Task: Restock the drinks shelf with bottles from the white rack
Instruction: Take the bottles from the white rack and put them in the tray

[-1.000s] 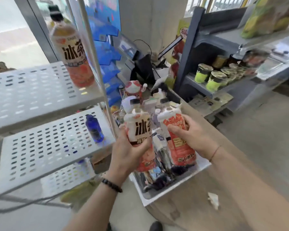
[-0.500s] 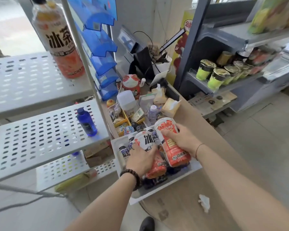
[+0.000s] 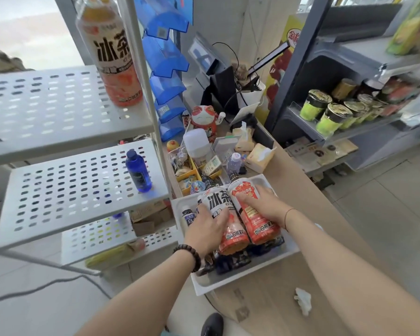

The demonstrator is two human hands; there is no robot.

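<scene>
A white rack [image 3: 247, 275] on the wooden counter holds several bottles. Two large orange iced-tea bottles lie side by side on top of the pile. My left hand [image 3: 207, 229] grips the left iced-tea bottle [image 3: 228, 221] and my right hand [image 3: 264, 206] grips the right iced-tea bottle [image 3: 255, 219]. The white perforated drinks shelf [image 3: 70, 190] stands to the left. A third large iced-tea bottle [image 3: 112, 52] stands upright on its top tier, and a small blue bottle [image 3: 138, 172] stands on the middle tier.
Behind the rack the counter carries a lucky-cat figure [image 3: 204, 120], a tissue box [image 3: 260, 157], small trays of odds and ends and a cash-register screen [image 3: 204, 59]. A crumpled tissue [image 3: 303, 303] lies on the counter. A grey shelf [image 3: 349, 132] with green cups stands right.
Both hands have lowered the two iced-tea bottles from a raised, upright hold down onto the pile in the white rack. The camera has pulled back and tilted up.
</scene>
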